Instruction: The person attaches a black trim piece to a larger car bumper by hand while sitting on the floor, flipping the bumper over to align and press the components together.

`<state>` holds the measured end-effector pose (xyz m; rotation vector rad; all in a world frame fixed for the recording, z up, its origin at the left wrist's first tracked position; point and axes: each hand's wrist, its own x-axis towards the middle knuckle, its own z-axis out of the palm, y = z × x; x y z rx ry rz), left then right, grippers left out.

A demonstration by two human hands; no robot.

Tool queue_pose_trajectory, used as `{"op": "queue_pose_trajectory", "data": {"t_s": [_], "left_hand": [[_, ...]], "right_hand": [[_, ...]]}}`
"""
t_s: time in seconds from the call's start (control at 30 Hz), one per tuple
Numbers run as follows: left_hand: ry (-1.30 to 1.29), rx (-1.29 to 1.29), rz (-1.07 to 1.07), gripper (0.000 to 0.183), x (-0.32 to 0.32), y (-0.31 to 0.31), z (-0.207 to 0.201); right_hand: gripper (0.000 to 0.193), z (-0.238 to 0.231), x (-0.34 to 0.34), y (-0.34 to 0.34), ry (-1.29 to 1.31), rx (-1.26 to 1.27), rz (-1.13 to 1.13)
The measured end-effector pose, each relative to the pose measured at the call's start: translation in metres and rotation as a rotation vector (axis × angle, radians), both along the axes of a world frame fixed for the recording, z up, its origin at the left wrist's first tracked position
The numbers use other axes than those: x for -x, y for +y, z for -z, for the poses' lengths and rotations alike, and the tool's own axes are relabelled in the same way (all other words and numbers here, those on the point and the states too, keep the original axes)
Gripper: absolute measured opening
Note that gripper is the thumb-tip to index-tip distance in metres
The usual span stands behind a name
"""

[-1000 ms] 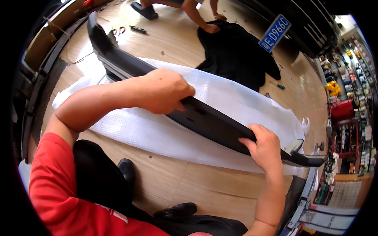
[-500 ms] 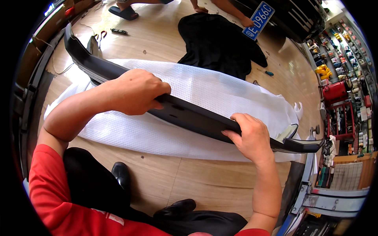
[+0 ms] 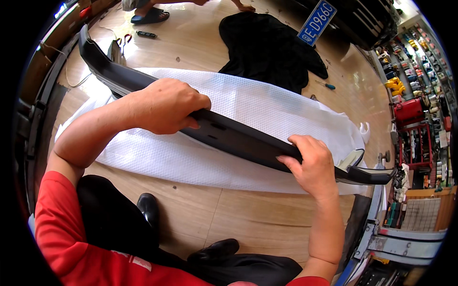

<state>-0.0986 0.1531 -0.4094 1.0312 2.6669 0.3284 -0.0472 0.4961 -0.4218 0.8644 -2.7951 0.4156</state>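
A long black car bumper strip (image 3: 238,138) slants across my view, its upturned ends at the upper left and lower right. My left hand (image 3: 174,105) is closed over its upper edge left of the middle, just beside two small slots. Farther right, my right hand (image 3: 312,164) grips the same edge, thumb on the near face and fingers over the top. Beneath the strip lies a white padded sheet (image 3: 253,105) spread on the floor. The underside of the strip is mostly hidden.
Beyond the sheet is a crumpled black cloth (image 3: 267,50), with a screwdriver (image 3: 328,86) beside it. A dark car (image 3: 365,21) with a blue plate (image 3: 317,23) stands behind. Shelves (image 3: 415,62) line the right. Another person's sandalled foot (image 3: 150,16) shows at the top.
The other person's hand has left the blue plate, and their body has shifted. My right hand sits slightly farther right. Both hands keep their hold on the bumper strip.
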Motion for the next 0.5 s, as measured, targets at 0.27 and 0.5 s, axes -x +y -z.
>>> {"op": "queue_pose_trajectory", "data": {"t_s": [0.27, 0.5], "left_hand": [[0.052, -0.13, 0.027, 0.035, -0.004, 0.001, 0.005], [0.026, -0.139, 0.046, 0.035, -0.001, 0.0, 0.006]], "right_hand": [[0.046, -0.017, -0.008, 0.032, -0.087, -0.054, 0.129], [0.039, -0.034, -0.016, 0.076, -0.266, 0.058, 0.263]]}}
